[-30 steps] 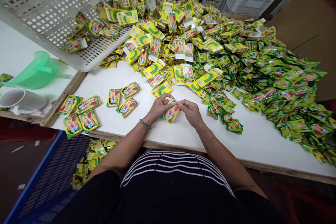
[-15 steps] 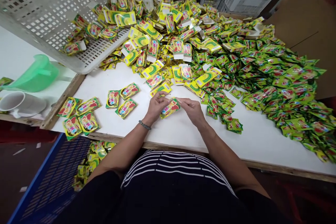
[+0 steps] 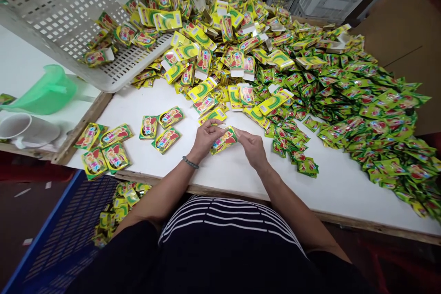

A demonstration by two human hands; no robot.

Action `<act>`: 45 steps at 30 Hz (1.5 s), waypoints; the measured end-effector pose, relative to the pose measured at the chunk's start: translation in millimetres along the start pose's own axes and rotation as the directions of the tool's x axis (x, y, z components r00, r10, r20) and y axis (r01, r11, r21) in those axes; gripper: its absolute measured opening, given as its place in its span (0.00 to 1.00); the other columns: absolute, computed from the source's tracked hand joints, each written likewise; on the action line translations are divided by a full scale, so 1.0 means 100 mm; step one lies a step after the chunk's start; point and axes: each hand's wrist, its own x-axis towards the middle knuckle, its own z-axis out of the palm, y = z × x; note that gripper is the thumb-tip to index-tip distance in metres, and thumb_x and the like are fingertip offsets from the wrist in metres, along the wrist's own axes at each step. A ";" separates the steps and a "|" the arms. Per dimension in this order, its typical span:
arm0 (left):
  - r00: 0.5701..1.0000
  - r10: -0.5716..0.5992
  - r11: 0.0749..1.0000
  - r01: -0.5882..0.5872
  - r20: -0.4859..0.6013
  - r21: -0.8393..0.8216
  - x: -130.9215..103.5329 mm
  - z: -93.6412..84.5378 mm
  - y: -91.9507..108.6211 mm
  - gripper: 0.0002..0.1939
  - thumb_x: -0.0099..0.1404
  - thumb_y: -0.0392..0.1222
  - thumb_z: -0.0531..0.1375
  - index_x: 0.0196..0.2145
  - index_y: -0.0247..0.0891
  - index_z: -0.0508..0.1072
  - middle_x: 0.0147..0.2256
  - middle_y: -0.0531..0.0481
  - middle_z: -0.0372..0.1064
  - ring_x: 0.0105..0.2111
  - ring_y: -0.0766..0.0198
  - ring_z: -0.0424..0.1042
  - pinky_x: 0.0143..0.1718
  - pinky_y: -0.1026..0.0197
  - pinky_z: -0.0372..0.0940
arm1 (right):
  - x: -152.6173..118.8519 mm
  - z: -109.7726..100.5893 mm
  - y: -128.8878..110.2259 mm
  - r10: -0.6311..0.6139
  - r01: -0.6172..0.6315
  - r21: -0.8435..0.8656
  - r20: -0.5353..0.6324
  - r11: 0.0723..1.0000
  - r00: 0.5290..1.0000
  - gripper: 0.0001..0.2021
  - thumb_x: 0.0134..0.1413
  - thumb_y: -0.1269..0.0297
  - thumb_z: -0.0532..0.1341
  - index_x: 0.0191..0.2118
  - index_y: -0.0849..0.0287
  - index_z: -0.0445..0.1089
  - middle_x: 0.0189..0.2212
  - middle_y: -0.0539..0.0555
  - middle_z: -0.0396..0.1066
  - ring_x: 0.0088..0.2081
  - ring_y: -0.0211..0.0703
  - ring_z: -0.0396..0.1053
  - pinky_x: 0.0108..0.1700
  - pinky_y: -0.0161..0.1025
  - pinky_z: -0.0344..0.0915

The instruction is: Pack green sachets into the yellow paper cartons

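A small yellow-green printed box (image 3: 223, 143) is between my two hands, just above the white tabletop (image 3: 206, 170). My left hand (image 3: 208, 137) pinches its upper left side, and a beaded bracelet circles that wrist. At the box's upper right end, my right hand (image 3: 251, 143) grips with thumb and fingers. My fingers partly cover the box's top edge. Beyond my hands lies a heap of flat yellow boxes (image 3: 201, 89), several with open white flaps. To the right, small green sachets (image 3: 308, 166) spread into a large pile. Several filled-looking boxes (image 3: 166, 139) lie left of my hands.
A white perforated basket (image 3: 117, 83) is tipped on its side at the back left, spilling boxes. A green scoop (image 3: 48, 94) and a white mug (image 3: 31, 131) stand at far left. Below the table edge is a blue crate (image 3: 58, 225) holding yellow packs. Cardboard (image 3: 396, 50) rises at right.
The view has shifted slightly. Both hands stay on the same box in nearly the same place, with only small finger movement.
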 end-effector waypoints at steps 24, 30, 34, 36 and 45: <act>0.981 0.190 -0.121 -0.010 0.033 0.993 0.26 -0.16 0.41 0.27 0.58 0.53 0.63 0.50 0.33 0.71 0.46 0.32 0.72 0.49 0.42 0.67 0.47 0.50 0.61 | -0.04 -0.38 0.46 -0.148 0.103 -0.875 0.036 0.472 0.988 0.11 0.60 0.63 0.55 0.41 0.62 0.72 0.40 0.63 0.75 0.44 0.54 0.68 0.48 0.47 0.56; 0.996 0.068 0.075 -0.055 0.050 0.996 0.44 -0.11 0.18 0.37 0.57 0.47 0.65 0.61 0.36 0.60 0.41 0.39 0.74 0.43 0.48 0.72 0.42 0.55 0.63 | -0.18 -0.38 0.40 -0.151 0.228 -0.856 0.177 0.464 0.972 0.18 0.55 0.72 0.55 0.51 0.62 0.69 0.51 0.62 0.71 0.50 0.54 0.66 0.49 0.46 0.56; 0.998 0.010 0.265 0.052 -0.057 0.963 0.28 -0.16 0.33 0.38 0.59 0.44 0.61 0.65 0.38 0.54 0.35 0.47 0.75 0.37 0.54 0.74 0.39 0.58 0.65 | -0.11 -0.45 0.39 -0.165 0.243 -0.826 0.183 0.508 0.969 0.19 0.55 0.71 0.54 0.52 0.61 0.69 0.49 0.61 0.73 0.48 0.52 0.68 0.48 0.45 0.59; 0.999 0.047 0.123 0.016 -0.022 0.992 0.21 -0.14 0.39 0.33 0.60 0.37 0.58 0.63 0.36 0.58 0.41 0.43 0.74 0.43 0.52 0.73 0.43 0.54 0.66 | -0.06 -0.49 0.38 -0.183 0.232 -0.795 0.155 0.560 0.971 0.18 0.56 0.68 0.54 0.51 0.61 0.70 0.48 0.60 0.74 0.48 0.52 0.69 0.47 0.45 0.61; 0.633 -0.246 -0.082 -0.768 0.734 0.635 0.44 0.01 0.22 0.18 0.57 0.34 0.58 0.47 0.36 0.74 0.51 0.40 0.70 0.60 0.51 0.61 0.63 0.50 0.52 | -0.09 -0.53 0.44 -0.154 0.342 -0.808 0.306 0.480 0.940 0.24 0.52 0.75 0.53 0.55 0.61 0.69 0.58 0.62 0.67 0.55 0.53 0.66 0.53 0.48 0.62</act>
